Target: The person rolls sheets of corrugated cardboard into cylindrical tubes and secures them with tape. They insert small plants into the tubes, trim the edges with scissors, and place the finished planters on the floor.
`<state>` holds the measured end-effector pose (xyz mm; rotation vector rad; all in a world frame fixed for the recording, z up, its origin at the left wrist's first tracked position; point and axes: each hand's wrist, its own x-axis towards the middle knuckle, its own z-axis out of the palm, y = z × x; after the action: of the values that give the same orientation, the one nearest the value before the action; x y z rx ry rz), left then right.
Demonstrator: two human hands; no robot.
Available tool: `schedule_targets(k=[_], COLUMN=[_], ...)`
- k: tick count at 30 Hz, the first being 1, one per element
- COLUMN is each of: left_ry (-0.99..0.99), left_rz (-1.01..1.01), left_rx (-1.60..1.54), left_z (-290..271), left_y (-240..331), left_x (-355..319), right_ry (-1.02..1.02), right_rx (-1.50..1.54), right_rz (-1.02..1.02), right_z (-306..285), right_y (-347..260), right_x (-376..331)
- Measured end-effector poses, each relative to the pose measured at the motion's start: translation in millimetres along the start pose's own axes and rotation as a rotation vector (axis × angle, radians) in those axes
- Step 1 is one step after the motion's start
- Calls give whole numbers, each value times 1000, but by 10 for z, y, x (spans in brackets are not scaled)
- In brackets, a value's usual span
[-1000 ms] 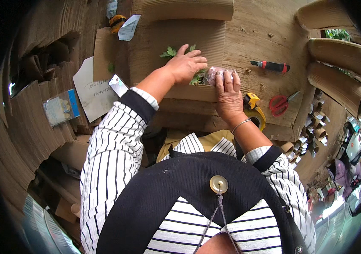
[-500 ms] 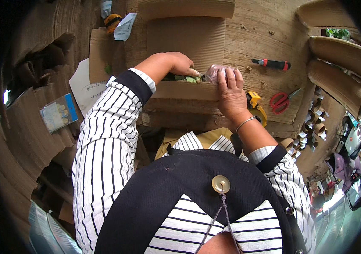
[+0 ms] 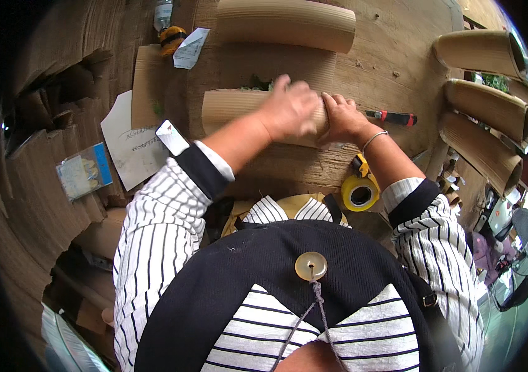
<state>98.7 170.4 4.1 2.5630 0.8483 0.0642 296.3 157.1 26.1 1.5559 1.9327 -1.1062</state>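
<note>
Judge the cardboard roll light, springy and crushable, best held by its 3 o'clock end, with right hand clasping there; cannot tell grip of blurred left hand.

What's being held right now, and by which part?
The cardboard roll, cupped at its right end by the right hand. The left hand is blurred over it; its grip cannot be told.

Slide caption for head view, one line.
Left hand over curled cardboard, right hand at its right end, green leaves showing behind.
</note>
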Motion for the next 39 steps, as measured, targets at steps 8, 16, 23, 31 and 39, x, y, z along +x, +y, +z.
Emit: schedule_targets(k=[8,16,23,31,39], left_ry=[-44,-682,-787,-734,-333], left_rz=[-67,-297,-554,-508,-97], left_rx=[-43,-260,-615,-483,-226], left_z=[159,-67,39,54,-241], left_y=[158,-577,-961,-1048,-386], left_x=[-109,353,528,767,784], right_ry=[459,579,493,265,6], right_rx=[-147,-194,-60,-36,73], right_rz=[-73,-135,-155,-110,-140], right_z=[338,674,242,-163,-491], right_y=[-131,-8,19,164,359], right_x=[-380,-247,-144,87,405])
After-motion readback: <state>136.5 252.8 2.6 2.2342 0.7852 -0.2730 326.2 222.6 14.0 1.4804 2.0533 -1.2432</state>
